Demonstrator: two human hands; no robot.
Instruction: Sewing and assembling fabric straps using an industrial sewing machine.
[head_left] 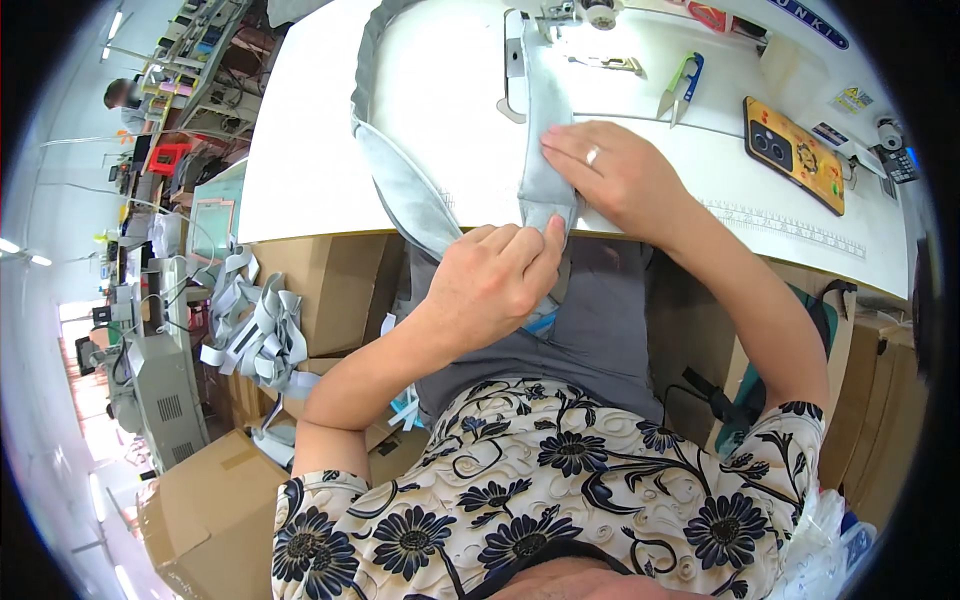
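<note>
A pale grey fabric strip runs from the sewing machine's needle area toward me and over the table's near edge. At that edge my left hand is closed on the strip's near part, with a fingertip pressing its surface. Farther up, my right hand lies on the strip's right side, fingers stretched out and a ring on one of them. The strip's other length loops round on the left and passes down behind my left hand. What lies under my left fingers is hidden.
On the white table are green-and-blue thread snips, a small metal tool, a phone in a yellow case and a printed ruler scale. Cardboard boxes and a heap of grey strips stand at the left.
</note>
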